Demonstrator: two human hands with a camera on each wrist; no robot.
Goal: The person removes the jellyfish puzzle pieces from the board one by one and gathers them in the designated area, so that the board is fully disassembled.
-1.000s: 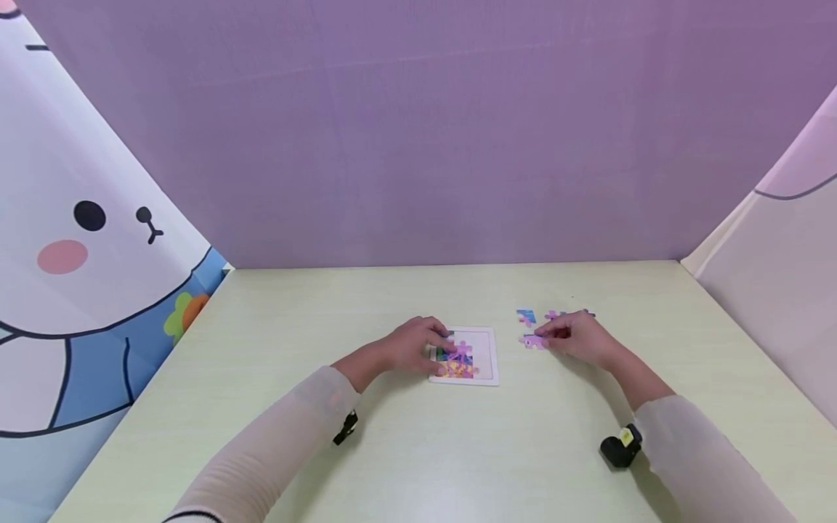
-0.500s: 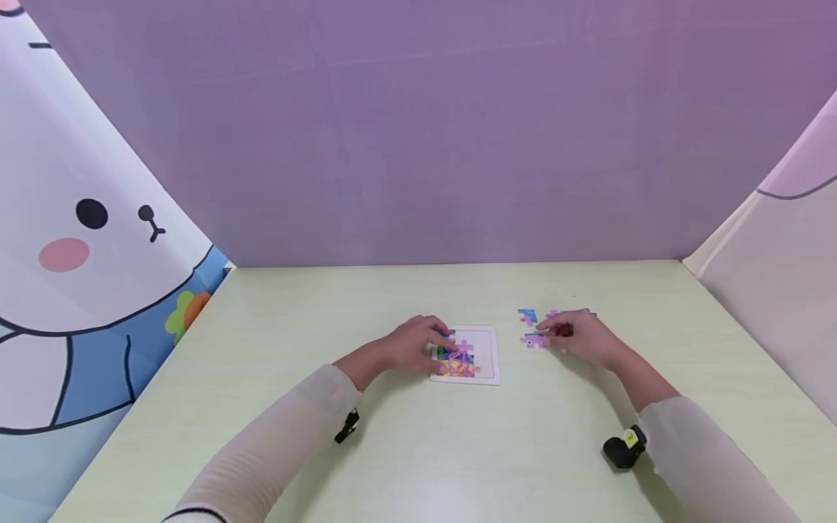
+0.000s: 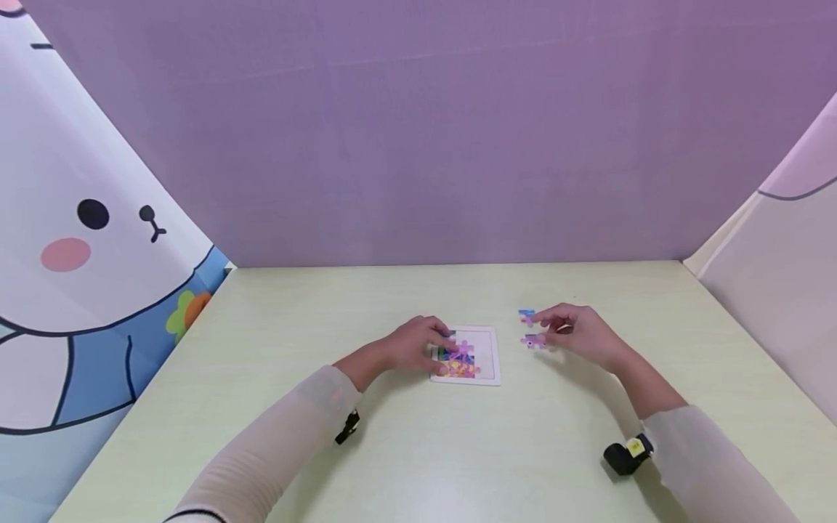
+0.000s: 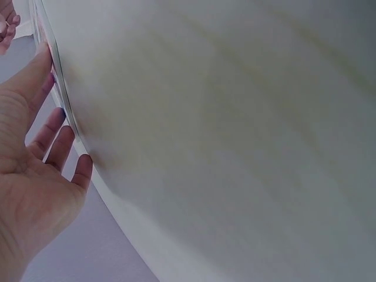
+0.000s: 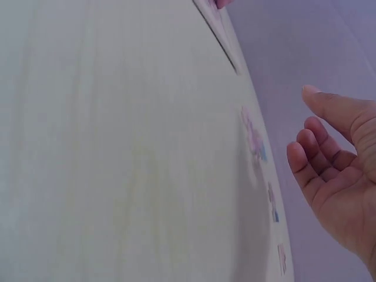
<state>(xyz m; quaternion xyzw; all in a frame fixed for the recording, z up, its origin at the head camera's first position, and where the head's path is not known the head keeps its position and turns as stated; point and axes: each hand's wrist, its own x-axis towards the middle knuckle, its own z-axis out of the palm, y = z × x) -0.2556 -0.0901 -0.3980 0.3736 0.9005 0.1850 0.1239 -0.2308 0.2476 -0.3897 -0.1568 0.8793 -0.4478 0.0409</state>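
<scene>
In the head view a square white puzzle tray (image 3: pixel 487 356) lies on the table, with joined puzzle pieces (image 3: pixel 461 363) of a colourful picture filling its left and lower part. My left hand (image 3: pixel 415 343) rests on the tray's left side, fingers spread and touching it. To the right, my right hand (image 3: pixel 582 334) hovers just above the table, thumb and forefinger apart, nothing seen between them. Nearest its fingertips lie a purple puzzle piece (image 3: pixel 532 341) and a blue-and-pink puzzle piece (image 3: pixel 526 317). The right wrist view shows more loose pieces (image 5: pixel 274 202) on the table, which the hand hides in the head view.
The pale table (image 3: pixel 418 450) stretches all round the tray. A purple wall (image 3: pixel 418 145) stands at its back edge, and printed cloth panels (image 3: pixel 98 290) flank it. Black wrist cameras (image 3: pixel 628 455) hang by both sleeves.
My right hand has lifted a little off the purple piece, and its thumb and forefinger have parted. My left hand has stayed on the tray.
</scene>
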